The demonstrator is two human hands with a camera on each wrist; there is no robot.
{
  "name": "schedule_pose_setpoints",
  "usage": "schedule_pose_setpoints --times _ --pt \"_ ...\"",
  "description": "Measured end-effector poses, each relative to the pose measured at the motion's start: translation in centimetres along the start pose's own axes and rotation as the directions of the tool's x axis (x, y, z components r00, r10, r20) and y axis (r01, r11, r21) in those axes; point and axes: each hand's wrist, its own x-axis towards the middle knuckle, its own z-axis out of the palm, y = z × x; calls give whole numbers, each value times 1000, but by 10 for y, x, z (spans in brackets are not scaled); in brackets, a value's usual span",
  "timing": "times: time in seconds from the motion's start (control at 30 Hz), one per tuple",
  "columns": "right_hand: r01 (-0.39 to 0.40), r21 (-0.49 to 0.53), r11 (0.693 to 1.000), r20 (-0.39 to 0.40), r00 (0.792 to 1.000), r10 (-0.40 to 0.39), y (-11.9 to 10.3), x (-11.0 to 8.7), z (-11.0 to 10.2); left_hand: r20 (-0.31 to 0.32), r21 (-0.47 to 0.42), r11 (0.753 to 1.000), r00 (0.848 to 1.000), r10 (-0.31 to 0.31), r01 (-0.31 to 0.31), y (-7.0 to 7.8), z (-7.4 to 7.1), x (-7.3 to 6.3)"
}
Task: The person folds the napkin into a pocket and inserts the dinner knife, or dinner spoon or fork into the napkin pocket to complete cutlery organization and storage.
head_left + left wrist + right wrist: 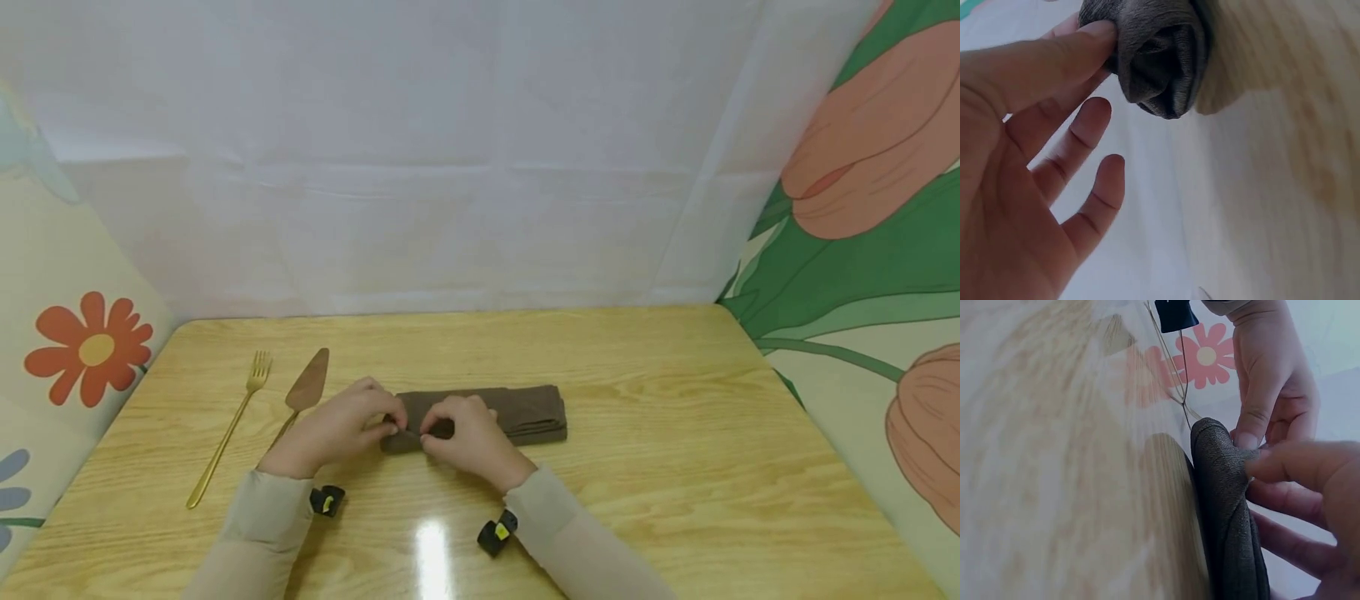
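A dark brown cloth napkin (pixel 517 408), folded into a long narrow strip, lies across the middle of the table. My left hand (pixel 348 425) pinches its left end between thumb and fingers. Close beside it, my right hand (pixel 468 437) pinches the near edge of the cloth with thumb and forefinger. In the left wrist view the napkin's end (pixel 1163 59) shows rolled layers with a hollow inside, and the other fingers of that hand are spread off the cloth. The right wrist view has both thumbs meeting at the top of the napkin (pixel 1225 494).
Left of the hands lie a gold fork (pixel 231 425) and a gold cake server (pixel 309 382), its handle partly behind the left hand. The wooden table (pixel 675 467) ends at a white cloth backdrop (pixel 450 167). Flower-printed panels (pixel 862 333) flank both sides.
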Motion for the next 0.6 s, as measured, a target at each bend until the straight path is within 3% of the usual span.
schedule_pose_setpoints --times 0.2,0.37,0.47,0.6 --pt "-1 -54 999 14 1000 1 -3 -1 2 63 -40 998 996 -55 58 -3 3 0" --pt "-16 -90 996 28 999 19 -3 0 5 118 -8 996 989 -87 89 -4 3 2" --pt "-34 -91 995 21 999 36 -4 1 6 116 18 998 991 -68 67 -3 1 2" --pt "-58 -96 994 4 998 59 -4 2 7 104 -29 999 994 -31 35 -2 -1 2"
